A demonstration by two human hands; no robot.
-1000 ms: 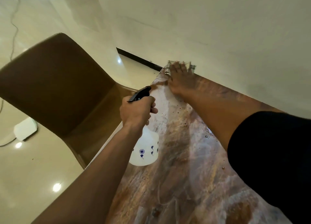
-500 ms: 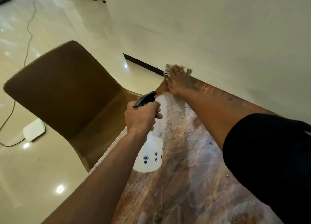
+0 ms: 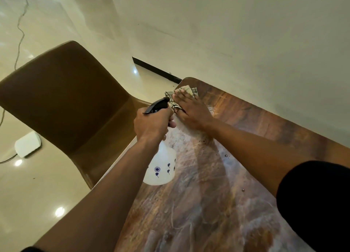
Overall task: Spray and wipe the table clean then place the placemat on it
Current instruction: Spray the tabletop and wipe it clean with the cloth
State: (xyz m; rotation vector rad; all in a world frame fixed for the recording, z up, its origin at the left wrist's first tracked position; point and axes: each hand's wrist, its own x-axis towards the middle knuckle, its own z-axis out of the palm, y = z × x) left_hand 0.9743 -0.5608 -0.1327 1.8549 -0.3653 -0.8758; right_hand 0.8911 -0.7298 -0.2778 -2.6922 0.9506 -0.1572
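The brown marbled table (image 3: 217,204) runs along the wall, wet with streaks and droplets. My left hand (image 3: 151,124) grips the black trigger head of a white spray bottle (image 3: 161,166) with small blue prints, held just above the table's left edge. My right hand (image 3: 191,109) lies flat with straight fingers on a patterned cloth (image 3: 174,102), pressing it onto the table near its far left corner. Most of the cloth is hidden under the hand. No placemat is in view.
A brown chair (image 3: 62,104) stands close against the table's left side. A cream wall (image 3: 236,33) borders the table on the right. On the glossy floor lie a white box (image 3: 27,144) and a cable (image 3: 20,30).
My right hand has pulled the cloth back from the far corner toward me and to the left, close to the spray bottle. My left hand keeps the bottle in about the same place.
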